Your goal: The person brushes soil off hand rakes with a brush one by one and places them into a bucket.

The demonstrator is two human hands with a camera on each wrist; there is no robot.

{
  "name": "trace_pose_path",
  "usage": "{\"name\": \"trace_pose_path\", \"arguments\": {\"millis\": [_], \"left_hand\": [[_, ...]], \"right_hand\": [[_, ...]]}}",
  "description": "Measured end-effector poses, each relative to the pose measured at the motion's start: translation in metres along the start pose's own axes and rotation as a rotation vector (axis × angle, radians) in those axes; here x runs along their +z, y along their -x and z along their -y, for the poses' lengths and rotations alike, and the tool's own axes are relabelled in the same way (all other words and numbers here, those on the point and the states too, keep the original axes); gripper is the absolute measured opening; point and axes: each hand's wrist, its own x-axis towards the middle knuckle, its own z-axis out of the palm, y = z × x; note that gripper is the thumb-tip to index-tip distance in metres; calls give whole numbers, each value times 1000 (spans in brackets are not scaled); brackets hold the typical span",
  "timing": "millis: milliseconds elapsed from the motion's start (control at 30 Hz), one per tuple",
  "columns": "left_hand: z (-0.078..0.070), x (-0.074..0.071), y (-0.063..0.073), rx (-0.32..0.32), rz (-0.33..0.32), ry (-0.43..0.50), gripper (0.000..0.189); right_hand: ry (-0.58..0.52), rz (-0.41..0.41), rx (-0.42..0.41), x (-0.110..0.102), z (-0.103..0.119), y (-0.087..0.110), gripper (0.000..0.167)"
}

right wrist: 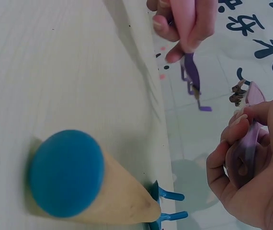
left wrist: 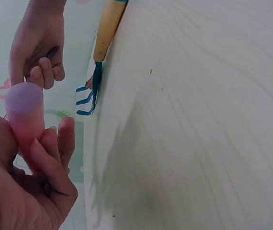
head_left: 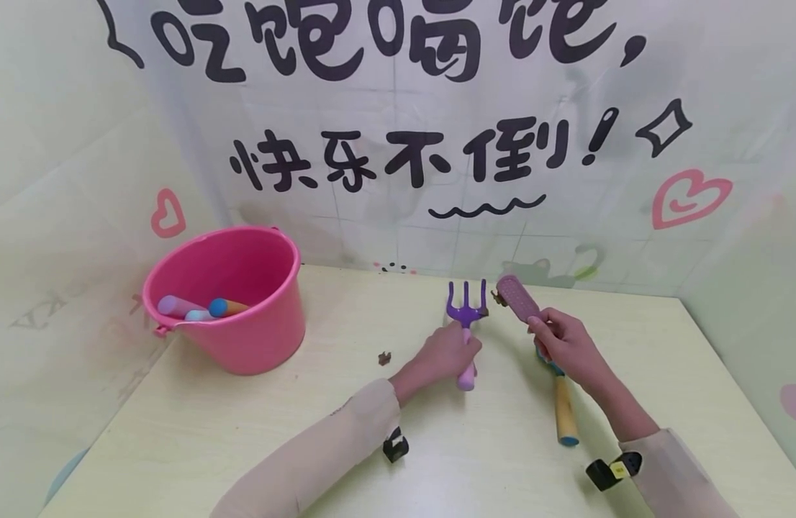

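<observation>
My left hand [head_left: 445,351] grips the pink handle of a purple three-pronged garden fork [head_left: 464,314], held with prongs away from me. A brown bit sits at the fork's right side. My right hand [head_left: 569,347] pinches a mauve brush [head_left: 518,298] with a flat, dotted head, close to the fork's right. A dark brown clump [right wrist: 237,93] shows at the brush's far end; whether it sticks there is unclear. Below the right hand lies a blue hand rake [head_left: 566,414] with a wooden handle and blue end cap, its prongs [left wrist: 85,100] partly hidden in the head view.
A pink bucket [head_left: 268,338] stands at the left back of the table, with several handles [head_left: 228,307] inside. A small brown piece [head_left: 384,357] lies on the pale table [head_left: 501,475] left of the left hand. A printed curtain [head_left: 398,237] hangs behind the table's back edge.
</observation>
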Motion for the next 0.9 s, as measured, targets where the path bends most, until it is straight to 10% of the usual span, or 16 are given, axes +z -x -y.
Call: {"name": "trace_pose_path", "arguments": {"millis": [233, 900], "left_hand": [[7, -21, 13, -24, -63, 61, 50], [20, -34, 41, 25, -87, 103, 41]], "right_hand": [[-10, 14, -16, 5, 0, -1, 22], [-36, 103, -81, 44, 19, -17, 17]]}}
